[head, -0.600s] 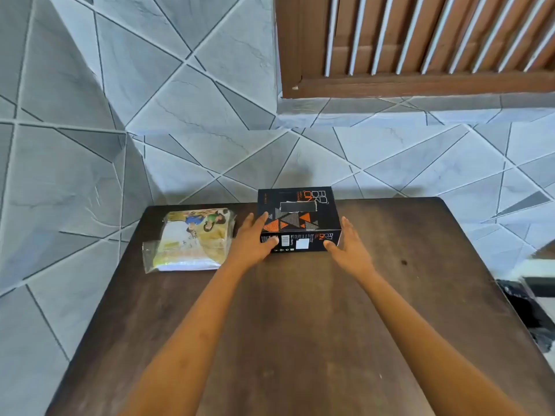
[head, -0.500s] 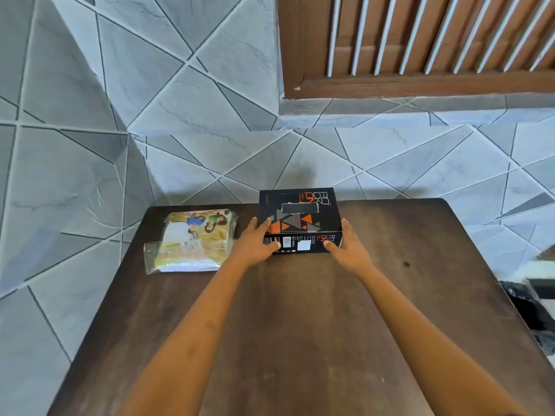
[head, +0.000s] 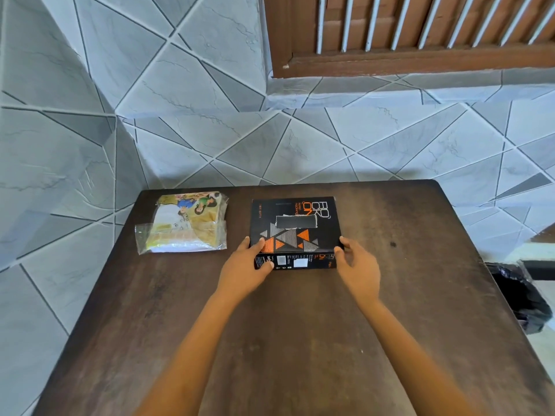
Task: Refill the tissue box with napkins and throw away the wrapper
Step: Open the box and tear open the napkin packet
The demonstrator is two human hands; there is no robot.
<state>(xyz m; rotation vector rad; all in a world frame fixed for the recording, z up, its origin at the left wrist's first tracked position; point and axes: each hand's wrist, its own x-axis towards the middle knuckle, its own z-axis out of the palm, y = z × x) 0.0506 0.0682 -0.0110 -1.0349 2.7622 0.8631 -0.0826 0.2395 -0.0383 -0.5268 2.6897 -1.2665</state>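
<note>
A black tissue box (head: 295,226) with orange and grey triangles and a dark slot on top lies flat at the far middle of the brown table (head: 300,340). My left hand (head: 246,268) grips its near left corner, fingers on the top and front face. My right hand (head: 359,267) holds the near right corner, thumb and fingertips touching the box. Left of the box lies a pack of napkins (head: 186,225) in a clear printed wrapper, sealed as far as I can see, apart from both hands.
Grey tiled walls close the table in at the back and on the left. A bin lined with a black bag (head: 519,298) stands on the floor beyond the table's right edge. A wooden slatted window (head: 420,34) is above.
Both hands have closed in on the box's near corners and now grip it. The box seems to have slid slightly toward me, though the camera also shifted.
</note>
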